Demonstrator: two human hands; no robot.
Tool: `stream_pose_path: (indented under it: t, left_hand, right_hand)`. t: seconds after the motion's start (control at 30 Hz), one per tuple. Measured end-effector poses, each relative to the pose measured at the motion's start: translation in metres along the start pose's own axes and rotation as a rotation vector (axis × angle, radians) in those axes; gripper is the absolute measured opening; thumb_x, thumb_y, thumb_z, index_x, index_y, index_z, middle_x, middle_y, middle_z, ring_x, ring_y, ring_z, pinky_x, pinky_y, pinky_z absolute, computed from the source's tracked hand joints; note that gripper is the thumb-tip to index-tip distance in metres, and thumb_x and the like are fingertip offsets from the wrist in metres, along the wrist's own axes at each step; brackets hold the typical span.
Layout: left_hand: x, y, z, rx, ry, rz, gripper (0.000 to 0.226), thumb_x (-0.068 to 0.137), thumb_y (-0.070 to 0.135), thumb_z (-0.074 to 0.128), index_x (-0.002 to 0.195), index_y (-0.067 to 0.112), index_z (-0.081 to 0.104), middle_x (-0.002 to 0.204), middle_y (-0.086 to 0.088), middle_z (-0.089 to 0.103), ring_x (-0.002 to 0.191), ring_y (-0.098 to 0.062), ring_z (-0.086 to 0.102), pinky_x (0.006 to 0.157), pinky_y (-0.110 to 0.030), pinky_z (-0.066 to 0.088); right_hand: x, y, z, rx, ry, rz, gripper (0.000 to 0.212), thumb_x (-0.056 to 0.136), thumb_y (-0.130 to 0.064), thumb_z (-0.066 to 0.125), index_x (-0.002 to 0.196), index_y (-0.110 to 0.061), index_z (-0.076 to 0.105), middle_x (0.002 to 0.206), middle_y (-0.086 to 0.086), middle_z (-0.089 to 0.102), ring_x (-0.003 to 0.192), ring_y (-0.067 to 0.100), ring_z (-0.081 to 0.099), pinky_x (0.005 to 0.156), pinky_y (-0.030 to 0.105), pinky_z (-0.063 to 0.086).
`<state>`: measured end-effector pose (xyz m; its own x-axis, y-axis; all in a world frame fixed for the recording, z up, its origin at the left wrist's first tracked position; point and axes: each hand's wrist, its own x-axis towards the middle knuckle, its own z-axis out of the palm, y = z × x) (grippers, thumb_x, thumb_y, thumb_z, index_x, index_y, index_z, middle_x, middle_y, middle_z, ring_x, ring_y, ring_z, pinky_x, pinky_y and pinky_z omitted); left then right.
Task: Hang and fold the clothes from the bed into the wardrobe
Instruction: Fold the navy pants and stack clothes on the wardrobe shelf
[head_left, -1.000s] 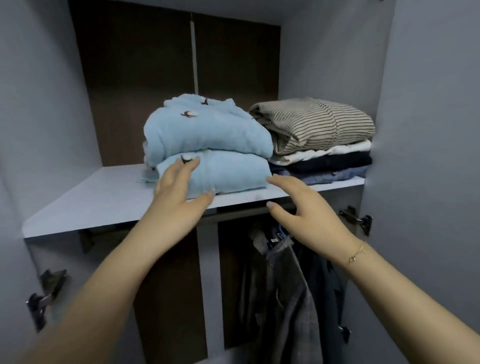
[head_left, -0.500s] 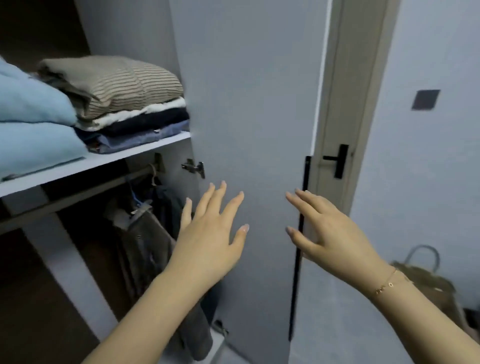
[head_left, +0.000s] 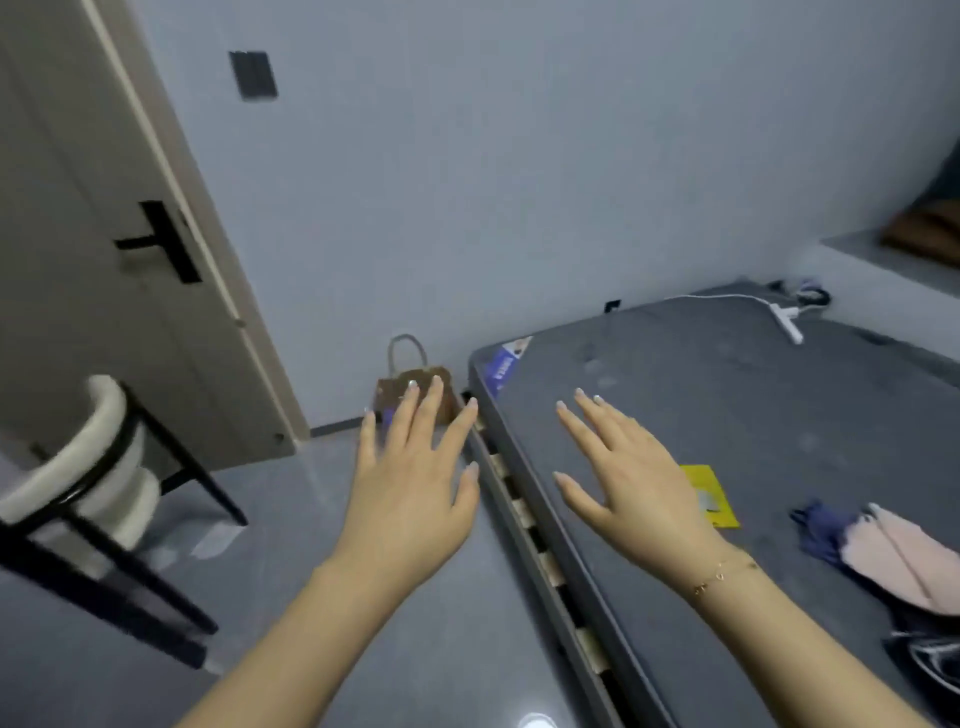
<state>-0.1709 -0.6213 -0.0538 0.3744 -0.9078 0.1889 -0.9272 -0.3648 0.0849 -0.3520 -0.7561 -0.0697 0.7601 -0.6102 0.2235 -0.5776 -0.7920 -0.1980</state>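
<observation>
Head view: left hand (head_left: 410, 499) raised over the grey floor (head_left: 291, 525), back of hand up, fingers (head_left: 415, 415) straight and spread, holding nothing. Right hand (head_left: 631, 491) raised beside it, above the near part of the bed (head_left: 737, 395), fingers likewise straight and fanned, empty; thin gold bracelet (head_left: 722, 574) on that wrist. The two hands apart, neither touching anything.

Bed: bare dark grey mattress, its near long edge running diagonally from upper middle to lower right, wooden slats (head_left: 524, 512) showing along the frame below it. Remaining clothes (head_left: 893, 558) on the mattress at far right, well clear of the right hand: a pale pink piece lying over a dark blue one, with more dark fabric at the frame's edge below. Yellow flat packet (head_left: 714, 493) on the mattress, partly behind the right hand. White cable (head_left: 727, 299) and plug near the far end of the bed.

Small brown handbag (head_left: 415, 384) on the floor by the bed's far corner, partly behind the left fingertips. Beige door (head_left: 104, 249) with black handle at left; chair (head_left: 88, 478) with black legs and white padded back in front of it. Dark switch plate (head_left: 253, 75) on the wall.
</observation>
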Motion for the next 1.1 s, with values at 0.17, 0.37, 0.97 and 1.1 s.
stream_pose_path:
  t: [0.17,0.37,0.97,1.1]
  left_hand:
    - [0.059,0.139,0.065,-0.046,-0.074,0.215,0.062,0.098,0.054,0.023,0.154,0.04,0.001,0.163,0.003,-0.015,0.149,-0.015,-0.019,0.119,-0.048,-0.006]
    - [0.108,0.265,0.142,-0.1,-0.232,0.441,0.06,0.1,0.054,0.024,0.155,0.038,0.007,0.164,0.003,-0.009,0.15,-0.017,-0.013,0.119,-0.048,-0.005]
    - [0.185,0.513,0.553,0.044,-0.708,1.04,0.068,0.099,0.045,0.035,0.156,0.028,0.0,0.161,-0.004,-0.023,0.149,-0.021,-0.019,0.118,-0.053,-0.006]
    - [0.163,0.526,0.671,0.132,-0.857,1.058,0.073,0.098,0.06,0.025,0.152,0.034,-0.018,0.155,0.001,-0.037,0.144,-0.021,-0.031,0.113,-0.065,-0.012]
  right_hand:
    - [-0.068,0.14,0.001,-0.036,-0.05,0.242,0.065,0.099,-0.051,0.035,0.155,-0.029,0.012,0.163,-0.005,0.004,0.15,0.012,0.004,0.12,0.029,0.012]
    - [-0.145,0.259,0.016,-0.003,-0.108,0.559,0.063,0.099,-0.047,0.039,0.154,-0.026,0.019,0.163,-0.003,0.006,0.149,0.013,0.009,0.12,0.028,0.014]
    - [-0.277,0.517,0.229,0.192,-0.282,1.343,0.054,0.099,-0.033,0.047,0.149,-0.02,0.032,0.16,-0.001,0.019,0.143,0.018,0.025,0.11,0.031,0.036]
    - [-0.311,0.581,0.301,0.196,-0.308,1.386,0.059,0.097,-0.033,0.051,0.15,-0.023,0.028,0.162,-0.002,0.01,0.146,0.021,0.018,0.11,0.039,0.038]
